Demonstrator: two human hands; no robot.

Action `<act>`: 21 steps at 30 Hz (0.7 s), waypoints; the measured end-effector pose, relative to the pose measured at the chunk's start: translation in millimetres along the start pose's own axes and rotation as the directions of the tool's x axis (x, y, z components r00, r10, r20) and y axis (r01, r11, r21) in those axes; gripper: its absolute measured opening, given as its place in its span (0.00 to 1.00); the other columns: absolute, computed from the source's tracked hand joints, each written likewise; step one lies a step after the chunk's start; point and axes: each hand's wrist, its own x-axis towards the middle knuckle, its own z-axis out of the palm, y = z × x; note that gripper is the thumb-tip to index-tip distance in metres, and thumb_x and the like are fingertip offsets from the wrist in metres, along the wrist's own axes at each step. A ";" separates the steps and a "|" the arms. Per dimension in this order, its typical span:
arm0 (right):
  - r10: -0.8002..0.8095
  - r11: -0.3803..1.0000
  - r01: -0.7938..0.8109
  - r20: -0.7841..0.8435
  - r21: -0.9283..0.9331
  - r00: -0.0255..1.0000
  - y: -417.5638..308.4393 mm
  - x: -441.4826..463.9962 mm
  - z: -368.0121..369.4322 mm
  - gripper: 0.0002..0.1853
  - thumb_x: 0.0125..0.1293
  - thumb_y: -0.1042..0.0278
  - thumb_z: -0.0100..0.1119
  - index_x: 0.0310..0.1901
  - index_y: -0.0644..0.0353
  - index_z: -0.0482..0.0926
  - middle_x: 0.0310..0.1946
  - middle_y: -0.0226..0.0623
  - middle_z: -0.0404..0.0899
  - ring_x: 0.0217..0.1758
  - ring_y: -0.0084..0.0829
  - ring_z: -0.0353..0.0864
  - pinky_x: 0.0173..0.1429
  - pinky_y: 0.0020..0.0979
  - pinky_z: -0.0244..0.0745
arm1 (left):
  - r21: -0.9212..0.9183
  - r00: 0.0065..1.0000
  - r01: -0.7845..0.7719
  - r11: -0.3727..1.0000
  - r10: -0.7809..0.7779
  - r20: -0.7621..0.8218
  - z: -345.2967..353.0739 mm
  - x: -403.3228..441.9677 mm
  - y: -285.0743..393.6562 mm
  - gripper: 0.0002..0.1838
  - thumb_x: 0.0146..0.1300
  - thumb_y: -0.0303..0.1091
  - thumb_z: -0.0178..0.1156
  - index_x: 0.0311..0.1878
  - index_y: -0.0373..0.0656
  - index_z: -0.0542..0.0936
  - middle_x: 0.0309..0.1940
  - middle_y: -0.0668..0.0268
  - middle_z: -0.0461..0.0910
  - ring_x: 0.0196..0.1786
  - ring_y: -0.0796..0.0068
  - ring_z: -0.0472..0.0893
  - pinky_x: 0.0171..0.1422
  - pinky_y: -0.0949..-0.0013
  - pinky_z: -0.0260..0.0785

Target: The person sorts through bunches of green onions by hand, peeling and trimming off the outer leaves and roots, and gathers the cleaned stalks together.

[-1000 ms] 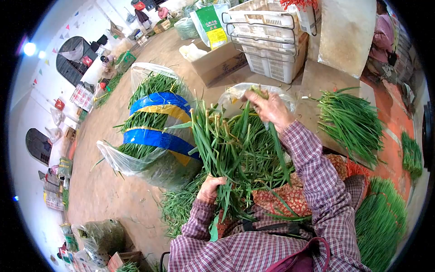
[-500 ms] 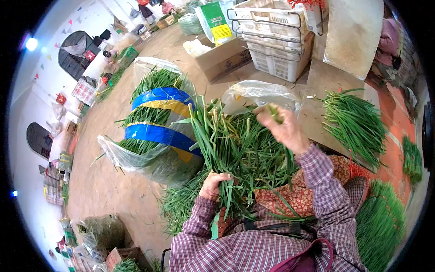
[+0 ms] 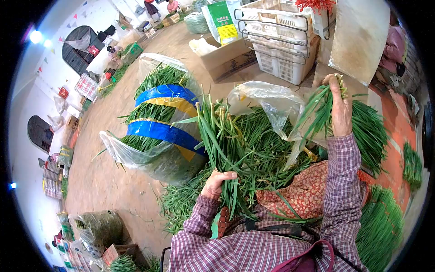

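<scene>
My left hand [image 3: 218,183] is wrapped round the lower part of an upright bundle of green stalks [image 3: 219,136] with pale, cut-looking tops. Up at the right, my right hand [image 3: 340,102] is closed on a smaller bunch of green stalks [image 3: 317,109], their pale ends sticking out beside the fingers and the leaves hanging down to the left. Directly behind and below that hand lies a larger pile of green stalks [image 3: 369,136] on a board. Loose greens [image 3: 272,145] in a clear plastic bag [image 3: 267,95] fill the space between my hands.
A large plastic bag of greens with blue bands [image 3: 163,131] stands at left. Stacked white crates [image 3: 278,59] and a cardboard box [image 3: 226,59] are beyond. More green bundles [image 3: 380,226] lie at lower right. A person in pink [image 3: 393,45] is at upper right.
My right hand has moved right with a bunch of stalks, from above the loose greens to over the pile on the board. The clear bag's edge has shifted. My left hand keeps its bundle.
</scene>
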 end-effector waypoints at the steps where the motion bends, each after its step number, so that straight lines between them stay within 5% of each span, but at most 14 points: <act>1: 0.000 1.000 0.000 0.000 0.000 1.000 -11.7 -6.0 3.7 0.22 0.66 0.40 0.49 0.39 0.51 0.78 0.30 0.28 0.78 0.33 0.14 0.75 0.33 0.25 0.73 | 0.009 1.000 0.019 1.000 -0.019 0.006 -2.1 2.4 -1.0 0.18 0.48 0.22 0.64 0.46 0.33 0.78 0.36 0.60 0.82 0.38 0.71 0.82 0.49 0.68 0.74; 3: 0.203 0.979 -0.191 0.210 -0.079 0.956 -34.1 -24.6 27.3 0.20 0.66 0.43 0.52 0.42 0.53 0.77 0.33 0.30 0.80 0.31 0.15 0.76 0.34 0.27 0.75 | 0.027 1.000 0.011 1.000 -0.011 0.017 -1.7 5.2 -2.2 0.17 0.48 0.22 0.64 0.45 0.34 0.78 0.35 0.61 0.82 0.39 0.72 0.82 0.50 0.69 0.73; 5: -0.084 0.982 0.133 0.325 -0.133 0.942 -27.7 -46.1 58.9 0.22 0.61 0.43 0.59 0.43 0.56 0.76 0.30 0.30 0.81 0.25 0.19 0.77 0.29 0.27 0.76 | 0.100 1.000 -0.018 0.995 0.020 -0.013 7.2 0.1 3.1 0.19 0.47 0.22 0.66 0.46 0.35 0.78 0.36 0.62 0.82 0.39 0.72 0.81 0.50 0.69 0.73; 7: 0.000 0.980 0.103 0.521 -0.169 0.854 -17.2 -62.2 84.0 0.26 0.55 0.43 0.65 0.43 0.59 0.76 0.27 0.36 0.81 0.24 0.26 0.78 0.29 0.31 0.77 | 0.126 0.996 -0.083 0.989 0.085 -0.014 22.3 -4.6 6.5 0.16 0.48 0.23 0.65 0.43 0.33 0.79 0.34 0.62 0.82 0.35 0.71 0.81 0.46 0.68 0.74; 10: -0.244 0.909 0.383 0.531 -0.167 0.811 -14.6 -73.8 103.3 0.25 0.51 0.48 0.69 0.38 0.65 0.76 0.23 0.46 0.77 0.25 0.40 0.78 0.34 0.37 0.74 | 0.158 0.986 -0.168 0.973 0.169 0.008 33.6 -9.9 11.7 0.15 0.48 0.24 0.64 0.42 0.31 0.79 0.33 0.62 0.82 0.31 0.69 0.81 0.41 0.68 0.75; 13: -0.286 0.873 0.447 0.538 -0.196 0.793 -13.5 -71.2 103.8 0.19 0.52 0.56 0.68 0.32 0.65 0.77 0.23 0.45 0.77 0.24 0.43 0.77 0.31 0.39 0.72 | 0.164 0.985 -0.170 0.972 0.168 0.027 25.9 -8.5 10.1 0.23 0.45 0.23 0.67 0.48 0.36 0.76 0.36 0.63 0.81 0.34 0.70 0.81 0.41 0.67 0.76; 15: -0.191 0.913 0.355 0.559 -0.202 0.807 -16.6 -68.7 94.8 0.14 0.54 0.62 0.66 0.28 0.66 0.77 0.23 0.45 0.77 0.24 0.43 0.77 0.31 0.39 0.72 | 0.072 0.991 -0.119 0.990 0.114 0.073 14.5 -5.6 7.7 0.28 0.46 0.24 0.69 0.54 0.36 0.74 0.40 0.62 0.81 0.41 0.72 0.81 0.44 0.69 0.75; 17: -0.248 0.876 0.426 0.544 -0.228 0.802 -12.5 -61.2 86.3 0.12 0.55 0.63 0.65 0.29 0.65 0.79 0.22 0.43 0.77 0.22 0.39 0.77 0.29 0.36 0.72 | 0.071 0.990 -0.130 0.989 0.126 0.059 17.2 -7.0 9.8 0.28 0.47 0.23 0.68 0.55 0.36 0.74 0.41 0.63 0.81 0.43 0.72 0.80 0.50 0.68 0.73; 19: -0.263 0.833 0.459 0.509 -0.309 0.819 -8.3 -51.4 78.3 0.10 0.58 0.63 0.64 0.26 0.60 0.79 0.21 0.35 0.79 0.21 0.26 0.76 0.23 0.30 0.72 | 0.180 0.986 -0.165 0.970 0.159 0.048 21.1 -7.2 10.8 0.27 0.48 0.21 0.66 0.55 0.37 0.74 0.43 0.64 0.81 0.46 0.73 0.80 0.54 0.68 0.72; 21: -0.161 0.783 0.399 0.465 -0.477 0.871 -14.2 -37.5 62.7 0.09 0.60 0.64 0.62 0.26 0.59 0.79 0.22 0.35 0.79 0.21 0.24 0.77 0.24 0.27 0.74 | 0.191 0.981 -0.190 0.963 0.180 0.069 20.8 -6.7 8.9 0.25 0.49 0.21 0.66 0.54 0.37 0.75 0.44 0.65 0.81 0.46 0.73 0.79 0.54 0.68 0.71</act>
